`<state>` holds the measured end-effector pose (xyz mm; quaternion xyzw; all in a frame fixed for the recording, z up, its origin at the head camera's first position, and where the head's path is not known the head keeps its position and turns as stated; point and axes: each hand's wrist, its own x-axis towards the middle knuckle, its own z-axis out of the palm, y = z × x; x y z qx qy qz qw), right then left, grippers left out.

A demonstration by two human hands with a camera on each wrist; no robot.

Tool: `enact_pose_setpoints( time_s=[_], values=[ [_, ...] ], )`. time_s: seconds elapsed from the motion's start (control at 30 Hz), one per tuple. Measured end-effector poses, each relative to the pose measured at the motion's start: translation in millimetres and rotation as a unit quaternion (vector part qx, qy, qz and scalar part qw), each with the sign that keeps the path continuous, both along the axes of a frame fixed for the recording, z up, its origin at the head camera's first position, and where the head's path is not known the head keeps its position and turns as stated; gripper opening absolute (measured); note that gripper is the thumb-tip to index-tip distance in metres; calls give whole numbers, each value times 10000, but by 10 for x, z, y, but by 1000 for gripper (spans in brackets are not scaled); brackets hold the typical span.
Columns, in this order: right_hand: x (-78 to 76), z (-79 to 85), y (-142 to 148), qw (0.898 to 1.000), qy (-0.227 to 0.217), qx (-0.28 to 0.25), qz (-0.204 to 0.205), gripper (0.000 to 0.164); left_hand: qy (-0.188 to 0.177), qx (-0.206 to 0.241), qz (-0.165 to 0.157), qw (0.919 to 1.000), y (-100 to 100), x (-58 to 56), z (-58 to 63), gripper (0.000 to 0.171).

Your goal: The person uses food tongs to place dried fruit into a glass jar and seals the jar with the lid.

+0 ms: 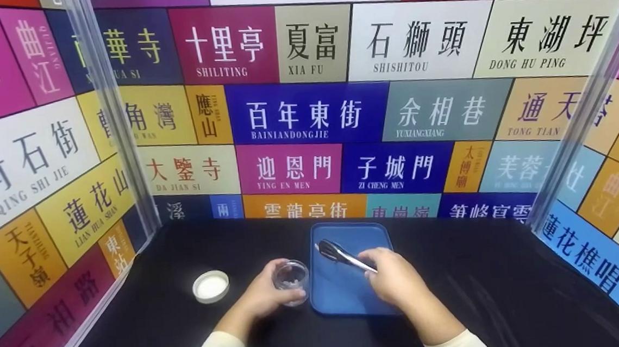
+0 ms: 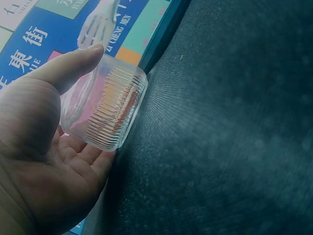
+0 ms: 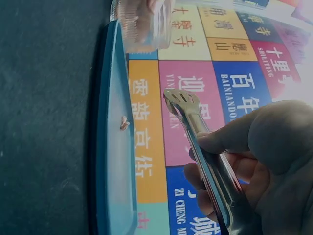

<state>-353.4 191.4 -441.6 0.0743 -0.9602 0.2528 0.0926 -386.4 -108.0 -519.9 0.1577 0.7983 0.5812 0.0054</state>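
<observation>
My left hand [image 1: 263,295] grips a clear glass jar [image 2: 107,107] with ribbed sides, thumb on one side and fingers on the other. The jar has no lid on it, and a few small pieces lie inside; whether it rests on the table I cannot tell. In my right hand [image 1: 397,277] is a pair of metal tongs [image 3: 208,156] with slotted heads, held above the blue tray [image 1: 345,296]. The tong heads point up and left in the head view. On the tray lies a small reddish-brown piece [image 3: 124,123], seen in the right wrist view.
A round white lid [image 1: 210,286] lies on the black tablecloth [image 1: 469,282], left of the jar. Behind the table stands a wall of coloured panels [image 1: 305,114] with place names. Clear upright posts [image 1: 120,121] stand at the table's back corners.
</observation>
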Motion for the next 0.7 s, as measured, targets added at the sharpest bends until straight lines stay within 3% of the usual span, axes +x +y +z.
enact_pose_setpoints(
  time_s=[0.3, 0.7],
  values=[
    [104, 63, -108, 9978, 512, 186, 367, 33, 8, -282, 187, 9994, 5, -5, -4, 90],
    [271, 142, -251, 9944, 606, 177, 843, 32, 53, -256, 159, 9995, -1, -22, -18, 89]
  ],
)
